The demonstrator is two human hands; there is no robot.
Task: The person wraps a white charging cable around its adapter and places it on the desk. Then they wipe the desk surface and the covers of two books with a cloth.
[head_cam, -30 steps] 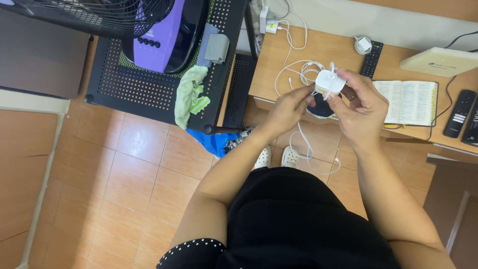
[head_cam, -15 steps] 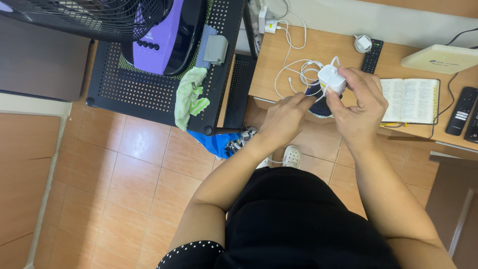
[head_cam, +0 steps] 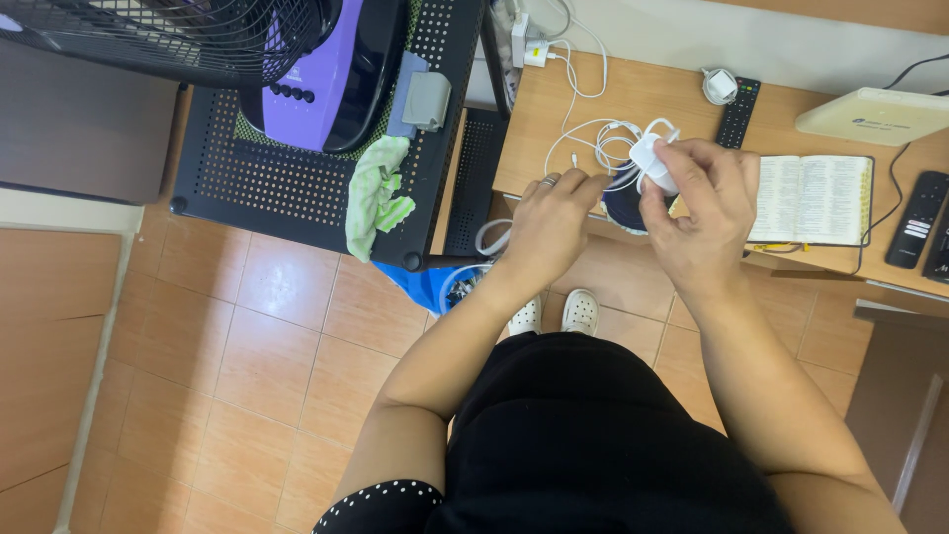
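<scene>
My right hand (head_cam: pixel 704 213) holds a small white charger block (head_cam: pixel 650 158) by its lower end, just above the near edge of a wooden desk (head_cam: pixel 682 104). A thin white cable (head_cam: pixel 583 148) loops from the block across the desk. My left hand (head_cam: pixel 554 220) sits beside it to the left, its fingertips pinching that cable near the block. A dark round object (head_cam: pixel 621 206) lies on the desk under both hands, mostly hidden.
On the desk lie an open book (head_cam: pixel 813 199), a black remote (head_cam: pixel 736 112), a white box (head_cam: pixel 876 115) and two more remotes (head_cam: pixel 917 220) at the right. A black perforated rack (head_cam: pixel 297 188) at the left carries a purple-based fan (head_cam: pixel 326 74) and a green cloth (head_cam: pixel 376 193). Tiled floor lies below.
Both hands have shifted slightly left and down with the charger block. The left hand has drawn a little apart from the block along the cable.
</scene>
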